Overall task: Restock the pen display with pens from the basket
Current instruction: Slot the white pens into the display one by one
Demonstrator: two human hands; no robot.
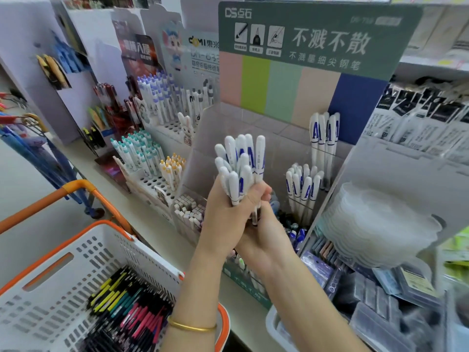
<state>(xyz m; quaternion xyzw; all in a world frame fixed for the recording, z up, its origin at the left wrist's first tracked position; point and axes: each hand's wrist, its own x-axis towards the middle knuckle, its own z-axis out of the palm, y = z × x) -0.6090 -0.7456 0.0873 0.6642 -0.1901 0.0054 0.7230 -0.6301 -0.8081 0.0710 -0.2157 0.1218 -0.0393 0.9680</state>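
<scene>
Green pen display (pixel 317 34) stands up tall, white basket (pixel 101 250) low beside it.
Left hand (pixel 223 214) and right hand (pixel 266 237) both wrap tight round one bunch of white pens (pixel 239 168), held up in front of the display. Coloured pens (pixel 132 308) lie in the basket.
</scene>
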